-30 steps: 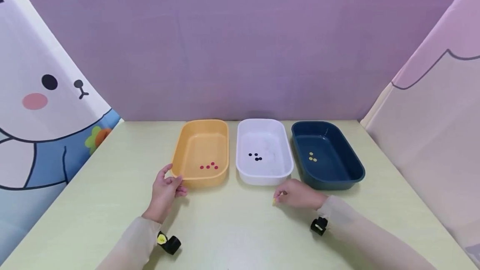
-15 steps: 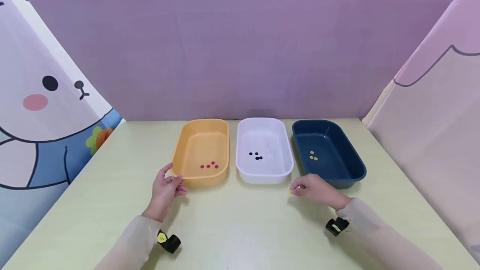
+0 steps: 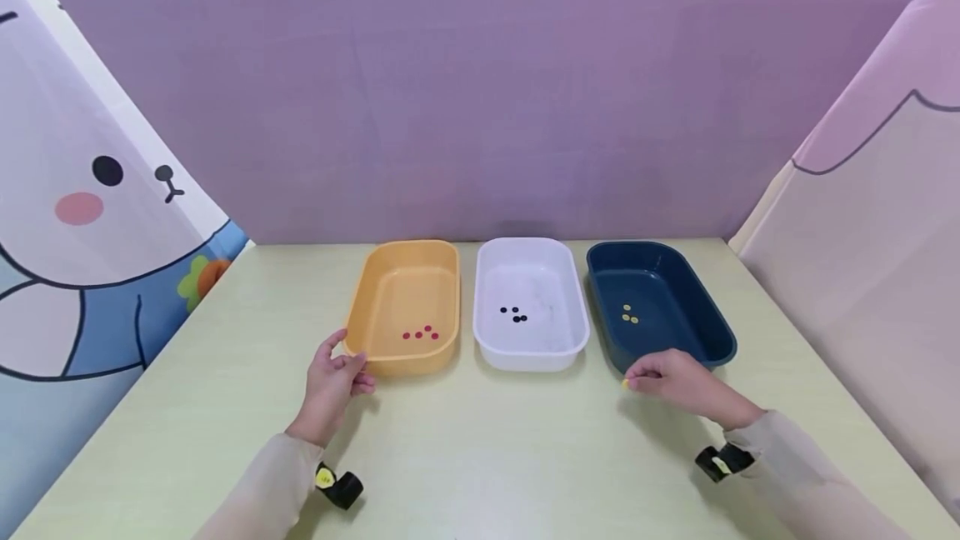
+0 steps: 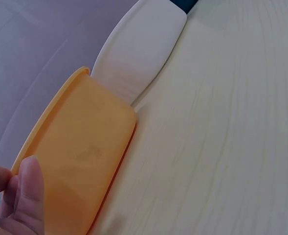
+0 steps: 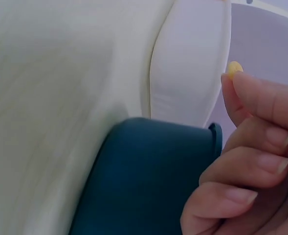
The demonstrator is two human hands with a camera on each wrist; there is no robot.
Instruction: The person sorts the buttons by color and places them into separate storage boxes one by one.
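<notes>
My right hand point(image 3: 684, 383) pinches a small yellow button point(image 5: 234, 67) between thumb and index finger, its other fingers curled. It is at the near left corner of the dark blue bin point(image 3: 708, 307), where three yellow buttons point(image 3: 627, 317) lie. My left hand point(image 3: 330, 386) holds the near left corner of the orange bin point(image 3: 401, 290). In the left wrist view its thumb point(image 4: 30, 188) lies against the bin's outer wall, with a finger at the rim. Several red buttons point(image 3: 418, 335) lie in the orange bin.
Between the two coloured bins stands a white bin point(image 3: 528, 273) with several black buttons point(image 3: 516, 319). All three bins stand in a row on a pale wooden table point(image 3: 480, 448), before a purple cloth backdrop point(image 3: 487, 90). Printed cloths hang at both sides.
My right hand has lifted the yellow button from the table in front of the white bin and carried it right to the dark blue bin. The left hand stays at the orange bin.
</notes>
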